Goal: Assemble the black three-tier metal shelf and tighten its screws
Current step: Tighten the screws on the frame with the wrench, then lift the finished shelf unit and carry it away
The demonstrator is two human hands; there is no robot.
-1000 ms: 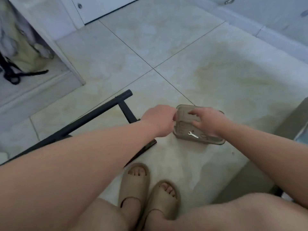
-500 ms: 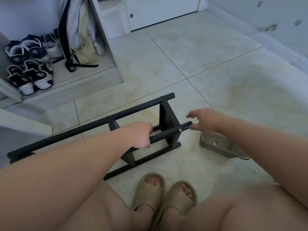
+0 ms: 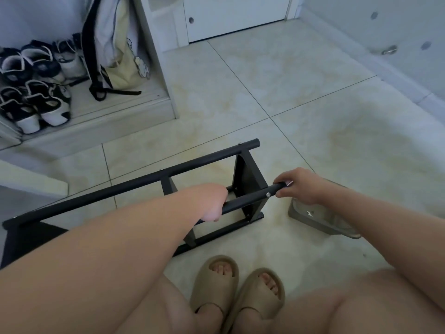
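Frame (image 3: 249, 175): lying partly joined, more tightening probably remaining.
Left hand (image 3: 213, 201): gripping a bar (image 3: 245, 200).
Right hand (image 3: 302, 186): pinching the bar's end.

Rocking chunky foam-looking slides, tan-beige, matte all over. Same deal on left slide (image 3: 214, 283) and right slide (image 3: 261, 297): one wide moulded strap across the top, fat rounded edges, thick soles, open cut-out up front with toes (image 3: 220, 270) peeking through, strap edge cut in a curve over them. Slight pinkish tint on the nails, too blurry to call it polish. Dark slot behind the strap on the left one. Bare legs (image 3: 361, 307) above that, right down to the bottom edge of the shot. Higher up, same story: left arm (image 3: 108, 242) and right arm (image 3: 390, 225) uncovered along the whole visible length, left hand (image 3: 213, 203) and right hand (image 3: 305, 186) bare too.
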